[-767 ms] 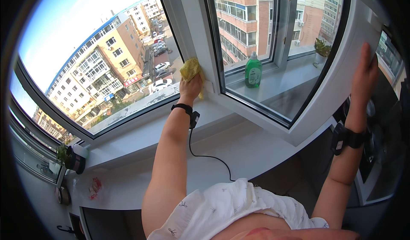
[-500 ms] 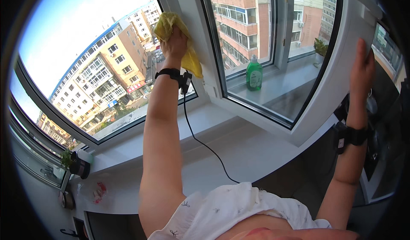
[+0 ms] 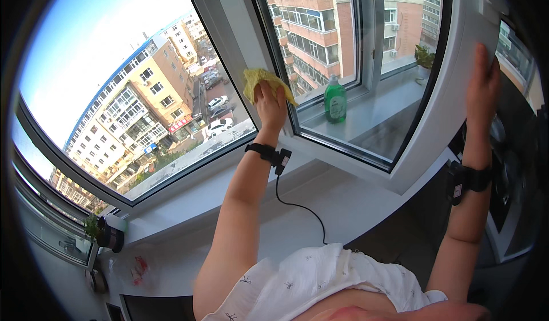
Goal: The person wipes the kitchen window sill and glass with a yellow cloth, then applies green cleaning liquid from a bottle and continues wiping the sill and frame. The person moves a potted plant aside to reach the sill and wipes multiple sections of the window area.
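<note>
Head view, sole view.

Item: yellow cloth (image 3: 251, 86), one, bunched at the top, spread against the white window post (image 3: 251, 41), reaching the edge of the open sash (image 3: 400, 175).
Stage: judged to be under way, the cloth in use at the frame. Portion done: cannot be told; no line parts worked from unworked surface. Portion left: likewise uncertain.

Left hand (image 3: 270, 108): fingers bent over the cloth, gripping it. Cloth lies under the fingers, between them and the frame, and juts out past them on both sides.
Right hand (image 3: 483, 92): at the sash's outer edge, one finger pointing up; no cloth visible there. Whether it grips the edge cannot be told.

Also present: green bottle (image 3: 335, 102), seen through the sash glass; white table (image 3: 354, 189), below the window; potted plant (image 3: 110, 238), at left.
</note>
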A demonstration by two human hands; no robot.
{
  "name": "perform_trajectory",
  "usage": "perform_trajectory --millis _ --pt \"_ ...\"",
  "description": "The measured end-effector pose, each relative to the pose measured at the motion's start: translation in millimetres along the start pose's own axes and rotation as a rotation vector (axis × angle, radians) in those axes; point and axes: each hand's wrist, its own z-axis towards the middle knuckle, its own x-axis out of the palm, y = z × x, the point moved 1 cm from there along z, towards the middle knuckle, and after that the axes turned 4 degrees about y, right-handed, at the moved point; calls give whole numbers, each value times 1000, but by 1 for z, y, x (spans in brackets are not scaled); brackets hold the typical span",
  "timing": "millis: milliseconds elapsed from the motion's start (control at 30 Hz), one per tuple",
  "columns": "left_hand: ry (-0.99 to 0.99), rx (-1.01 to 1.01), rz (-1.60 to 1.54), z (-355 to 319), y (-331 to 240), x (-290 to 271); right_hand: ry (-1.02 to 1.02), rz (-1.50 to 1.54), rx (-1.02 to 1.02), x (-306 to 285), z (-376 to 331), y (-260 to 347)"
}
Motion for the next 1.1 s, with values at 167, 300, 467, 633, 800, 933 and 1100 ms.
perform_trajectory --millis 167,300,467,633,800,933,1100 --pt "314 -204 23 -95 21 28 14 2 -7 0 2 -7" --pt "-45 127 120 68 -18 -4 6 45 -51 0 8 -26" --pt "-242 230 15 236 -103 -61 -34 -138 -403 -6 28 -66" --pt "-557 302 22 204 -84 -35 21 123 -231 -13 40 -99" --pt "-154 26 42 43 -23 12 12 -209 -418 -11 37 -99" --pt "118 -146 95 -100 7 27 -12 -481 -556 -9 34 -93" --pt "244 -151 -43 -57 31 20 -5 -136 -273 -6 34 -85"
